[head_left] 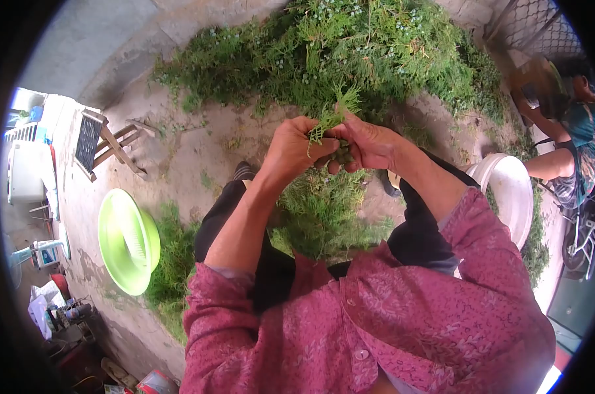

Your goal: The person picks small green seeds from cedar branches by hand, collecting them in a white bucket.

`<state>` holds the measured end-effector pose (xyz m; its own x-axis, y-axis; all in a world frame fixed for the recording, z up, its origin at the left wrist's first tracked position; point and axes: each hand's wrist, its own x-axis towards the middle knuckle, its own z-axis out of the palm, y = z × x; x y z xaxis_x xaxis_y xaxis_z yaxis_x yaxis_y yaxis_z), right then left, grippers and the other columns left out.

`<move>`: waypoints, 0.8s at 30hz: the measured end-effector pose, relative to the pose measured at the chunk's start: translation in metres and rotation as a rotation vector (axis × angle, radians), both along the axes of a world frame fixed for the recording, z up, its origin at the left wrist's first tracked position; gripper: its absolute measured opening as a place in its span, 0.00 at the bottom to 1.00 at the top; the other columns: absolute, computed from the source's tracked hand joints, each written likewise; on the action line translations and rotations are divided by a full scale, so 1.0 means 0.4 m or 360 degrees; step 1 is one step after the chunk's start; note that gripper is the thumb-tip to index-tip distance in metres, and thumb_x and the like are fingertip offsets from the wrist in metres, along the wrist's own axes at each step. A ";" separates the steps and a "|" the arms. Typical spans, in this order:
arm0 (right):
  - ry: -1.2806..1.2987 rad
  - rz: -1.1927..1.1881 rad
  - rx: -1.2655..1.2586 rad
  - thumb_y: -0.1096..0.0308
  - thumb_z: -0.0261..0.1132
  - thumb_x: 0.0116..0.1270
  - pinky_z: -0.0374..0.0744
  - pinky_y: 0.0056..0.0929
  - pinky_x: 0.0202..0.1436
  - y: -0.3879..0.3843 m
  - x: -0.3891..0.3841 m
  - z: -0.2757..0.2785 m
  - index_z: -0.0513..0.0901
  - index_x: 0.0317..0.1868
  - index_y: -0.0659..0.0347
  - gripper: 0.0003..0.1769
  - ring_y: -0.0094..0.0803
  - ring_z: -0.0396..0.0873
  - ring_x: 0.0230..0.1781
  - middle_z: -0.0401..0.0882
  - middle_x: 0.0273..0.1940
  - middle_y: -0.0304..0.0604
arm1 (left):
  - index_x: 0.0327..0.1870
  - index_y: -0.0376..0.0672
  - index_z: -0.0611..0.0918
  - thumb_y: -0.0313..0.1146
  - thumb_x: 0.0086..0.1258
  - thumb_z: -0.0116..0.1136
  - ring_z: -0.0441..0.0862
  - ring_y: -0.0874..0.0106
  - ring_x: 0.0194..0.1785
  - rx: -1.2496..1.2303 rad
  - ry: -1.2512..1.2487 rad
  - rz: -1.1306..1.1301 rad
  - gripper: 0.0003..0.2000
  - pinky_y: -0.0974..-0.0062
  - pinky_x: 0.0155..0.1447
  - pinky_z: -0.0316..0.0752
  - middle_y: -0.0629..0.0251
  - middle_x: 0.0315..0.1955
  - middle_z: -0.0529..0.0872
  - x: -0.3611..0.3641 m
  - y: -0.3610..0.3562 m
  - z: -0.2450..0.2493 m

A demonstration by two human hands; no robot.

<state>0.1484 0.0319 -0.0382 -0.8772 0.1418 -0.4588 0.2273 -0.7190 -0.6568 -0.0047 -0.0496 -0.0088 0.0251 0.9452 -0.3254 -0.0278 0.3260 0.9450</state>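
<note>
In front of me, both my hands meet over the floor. My left hand (293, 148) is closed, its fingers pinching at a green arborvitae sprig (325, 122) whose flat leafy tips stick up between the two hands. My right hand (371, 142) is curled palm-up around several small green cones (343, 155), and its thumb lies against the sprig. The overlapping fingers partly hide the stem and the cones. Below the hands, between my legs, lies a pile of loose green sprigs (323, 213).
A large heap of cone-bearing branches (350, 52) spreads ahead. On the left stand a lime-green basin (149, 246) and a small wooden stool (116, 150). A white bucket (522, 203) stands at right, near another seated person (583, 148). More cuttings (172, 262) lie beside the basin.
</note>
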 end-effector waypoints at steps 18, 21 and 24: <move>-0.0067 -0.0213 0.0129 0.64 0.59 0.62 0.64 0.12 0.14 0.017 -0.001 -0.005 0.75 0.39 0.62 0.10 0.20 0.73 0.19 0.77 0.27 0.41 | 0.36 0.36 0.78 0.30 0.62 0.56 0.71 0.83 0.30 0.0055 0.0412 0.0157 0.07 0.82 0.34 0.67 0.71 0.26 0.79 -0.022 0.009 -0.058; -0.0111 -0.0192 0.0217 0.68 0.59 0.62 0.63 0.11 0.13 0.016 0.001 -0.002 0.75 0.37 0.64 0.08 0.18 0.71 0.16 0.76 0.25 0.40 | 0.36 0.38 0.77 0.32 0.62 0.56 0.71 0.84 0.29 0.0030 0.0341 0.0110 0.07 0.82 0.33 0.66 0.72 0.26 0.78 -0.019 0.002 -0.038; -0.0167 -0.0107 0.0364 0.68 0.59 0.61 0.62 0.11 0.13 0.016 0.003 0.017 0.76 0.36 0.63 0.07 0.17 0.70 0.15 0.75 0.23 0.39 | 0.34 0.39 0.78 0.33 0.61 0.56 0.69 0.84 0.26 -0.0070 0.0184 0.0100 0.07 0.82 0.29 0.64 0.73 0.23 0.77 -0.018 -0.005 -0.017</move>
<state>0.1495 0.0381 -0.0315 -0.8117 0.3088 -0.4958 0.2591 -0.5705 -0.7794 -0.0118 -0.0515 -0.0158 -0.0735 0.9286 -0.3638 0.0588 0.3682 0.9279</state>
